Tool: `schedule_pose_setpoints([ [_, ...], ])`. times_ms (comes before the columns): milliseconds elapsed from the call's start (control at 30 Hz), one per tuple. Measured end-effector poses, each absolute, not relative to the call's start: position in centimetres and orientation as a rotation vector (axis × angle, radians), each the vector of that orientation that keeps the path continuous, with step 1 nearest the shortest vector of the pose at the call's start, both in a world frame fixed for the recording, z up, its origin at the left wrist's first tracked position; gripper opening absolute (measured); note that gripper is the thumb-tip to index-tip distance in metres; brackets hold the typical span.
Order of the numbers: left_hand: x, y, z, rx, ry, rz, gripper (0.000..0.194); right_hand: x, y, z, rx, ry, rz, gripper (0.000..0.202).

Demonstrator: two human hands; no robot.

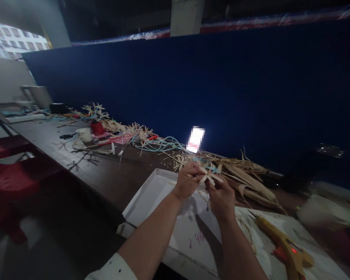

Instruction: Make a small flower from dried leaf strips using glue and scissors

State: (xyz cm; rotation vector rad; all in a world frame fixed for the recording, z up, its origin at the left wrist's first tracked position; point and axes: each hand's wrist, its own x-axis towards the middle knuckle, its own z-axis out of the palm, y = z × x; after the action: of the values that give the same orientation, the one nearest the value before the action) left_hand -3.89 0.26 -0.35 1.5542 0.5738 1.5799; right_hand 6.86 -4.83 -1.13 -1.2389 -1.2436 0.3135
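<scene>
A pale flower (210, 177) with narrow, pointed petals, apparently of dried leaf, is held up between my two hands. My left hand (188, 179) pinches it from the left with fingers closed. From below and the right, my right hand (222, 197) grips the same flower, its fingers bent round the base. Both hands are above a white cardboard tray (151, 198) with pink handwriting on it. Just behind them lie dried leaf strips (247, 177) and pale scraps. The fingertips are partly hidden by the petals.
A yellow glue gun (282, 241) with a red light lies at the right. Behind the hands a bright phone-like screen (195, 139) leans by the blue wall (251, 89). Leftward are blue cords (160, 144), a white cup (84, 134), a red spool (97, 128) and finished flowers (95, 110).
</scene>
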Motion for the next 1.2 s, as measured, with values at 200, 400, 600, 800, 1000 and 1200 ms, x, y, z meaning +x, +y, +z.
schedule_pose_setpoints([
  [200,-3.9,0.2,-0.2,1.668,0.573,1.572,0.011,7.3,-4.7,-1.6,-1.274,-1.322,0.142,0.018],
  [400,-3.9,0.5,-0.5,1.74,0.607,1.594,0.004,7.3,-5.0,-1.3,-1.264,-1.397,0.026,0.015],
  [600,-4.3,0.1,0.0,1.765,0.59,1.612,0.009,7.3,-5.3,-0.9,-1.274,-1.437,-0.039,0.015],
  [800,-4.5,0.0,0.0,1.782,0.535,1.599,0.019,7.2,-4.9,-1.2,-1.258,-1.356,0.047,0.016],
  [1000,-4.6,0.1,-0.1,1.798,0.602,1.57,0.018,6.3,-5.6,-0.4,-1.193,-1.27,0.361,0.031],
  [1200,-4.4,0.1,0.0,1.827,0.705,1.56,0.009,6.2,-5.7,0.1,-1.093,-1.117,0.565,0.034],
])
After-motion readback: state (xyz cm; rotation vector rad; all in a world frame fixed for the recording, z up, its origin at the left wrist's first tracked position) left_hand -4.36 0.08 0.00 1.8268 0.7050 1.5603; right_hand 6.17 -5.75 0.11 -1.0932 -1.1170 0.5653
